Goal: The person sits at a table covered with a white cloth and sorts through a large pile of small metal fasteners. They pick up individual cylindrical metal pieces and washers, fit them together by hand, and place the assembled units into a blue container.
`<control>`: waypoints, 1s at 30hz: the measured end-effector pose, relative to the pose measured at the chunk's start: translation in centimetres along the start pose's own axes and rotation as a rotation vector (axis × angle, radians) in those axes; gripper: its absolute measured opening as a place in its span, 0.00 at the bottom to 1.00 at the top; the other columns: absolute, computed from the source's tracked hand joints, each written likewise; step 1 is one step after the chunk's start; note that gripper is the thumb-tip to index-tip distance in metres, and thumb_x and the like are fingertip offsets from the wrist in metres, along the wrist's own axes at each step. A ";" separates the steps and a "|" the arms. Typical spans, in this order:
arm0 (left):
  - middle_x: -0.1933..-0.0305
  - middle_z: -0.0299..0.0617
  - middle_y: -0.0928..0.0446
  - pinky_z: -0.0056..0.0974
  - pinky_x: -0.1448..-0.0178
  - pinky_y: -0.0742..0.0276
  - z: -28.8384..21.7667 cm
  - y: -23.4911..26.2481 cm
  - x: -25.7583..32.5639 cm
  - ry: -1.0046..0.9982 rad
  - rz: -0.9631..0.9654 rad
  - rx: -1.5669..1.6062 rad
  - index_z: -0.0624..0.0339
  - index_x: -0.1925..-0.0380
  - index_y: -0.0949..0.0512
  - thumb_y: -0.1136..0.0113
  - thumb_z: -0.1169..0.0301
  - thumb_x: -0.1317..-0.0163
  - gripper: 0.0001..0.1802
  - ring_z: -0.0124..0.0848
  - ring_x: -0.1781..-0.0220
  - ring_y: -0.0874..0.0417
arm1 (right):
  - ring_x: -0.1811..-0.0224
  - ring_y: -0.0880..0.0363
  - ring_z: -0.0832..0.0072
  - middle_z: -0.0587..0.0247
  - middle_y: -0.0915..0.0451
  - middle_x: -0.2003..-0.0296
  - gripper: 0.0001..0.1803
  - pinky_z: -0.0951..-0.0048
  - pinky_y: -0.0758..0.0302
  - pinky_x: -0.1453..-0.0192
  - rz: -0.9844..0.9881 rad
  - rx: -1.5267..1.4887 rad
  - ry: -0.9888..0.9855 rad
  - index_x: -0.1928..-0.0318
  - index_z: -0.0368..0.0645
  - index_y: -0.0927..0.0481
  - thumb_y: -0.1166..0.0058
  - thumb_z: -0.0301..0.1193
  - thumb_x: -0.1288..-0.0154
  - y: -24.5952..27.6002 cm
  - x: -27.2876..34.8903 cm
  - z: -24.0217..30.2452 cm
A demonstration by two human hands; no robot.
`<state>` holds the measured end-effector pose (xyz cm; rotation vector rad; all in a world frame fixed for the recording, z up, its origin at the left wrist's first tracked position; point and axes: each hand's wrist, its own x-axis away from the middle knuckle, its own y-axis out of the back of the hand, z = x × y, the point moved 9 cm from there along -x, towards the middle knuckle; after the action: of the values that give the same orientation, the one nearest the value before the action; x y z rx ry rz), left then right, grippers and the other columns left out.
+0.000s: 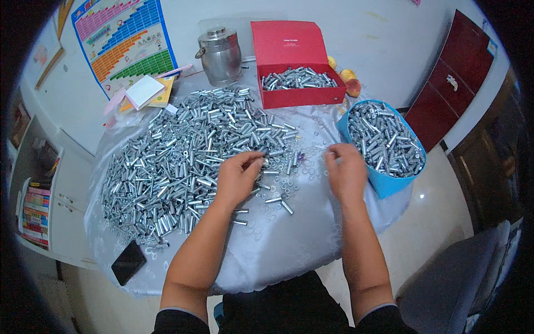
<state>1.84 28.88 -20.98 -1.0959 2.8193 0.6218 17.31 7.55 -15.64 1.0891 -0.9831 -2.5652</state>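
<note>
A wide heap of silvery metal sleeves [167, 161] covers the left and middle of the table. At its right edge, my left hand [238, 175] has thumb and fingers closed in a pinch; what lies between the tips is too small to make out. Small metal nuts or rings [286, 186] are scattered just right of it. My right hand [347, 172] is curled closed above the cloth, slightly blurred, its fingertips partly hidden. Close beside it stands a blue bin [384, 186], filled with metal pieces [386, 139].
An open red box [303, 99] holding more metal pieces stands at the back, beside a steel pot [219, 55]. Yellow-red fruit [351, 83] sits behind it. A dark phone [129, 263] lies front left, papers [146, 92] back left. A grey chair [456, 278] is at right.
</note>
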 end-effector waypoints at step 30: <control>0.65 0.51 0.18 0.49 0.52 0.24 -0.9 -1.8 0.3 -0.262 0.254 -0.717 0.63 0.64 0.17 0.40 0.68 0.46 0.12 0.49 0.60 0.19 | 0.71 0.26 0.78 0.65 0.23 0.72 0.11 0.74 0.26 0.63 0.820 -0.548 0.133 0.62 0.38 0.20 0.36 0.24 0.47 -13.3 2.0 5.5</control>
<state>2.86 27.12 -20.81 -0.6233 2.5566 1.7438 13.13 19.67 -22.48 0.5294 -0.4817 -1.8702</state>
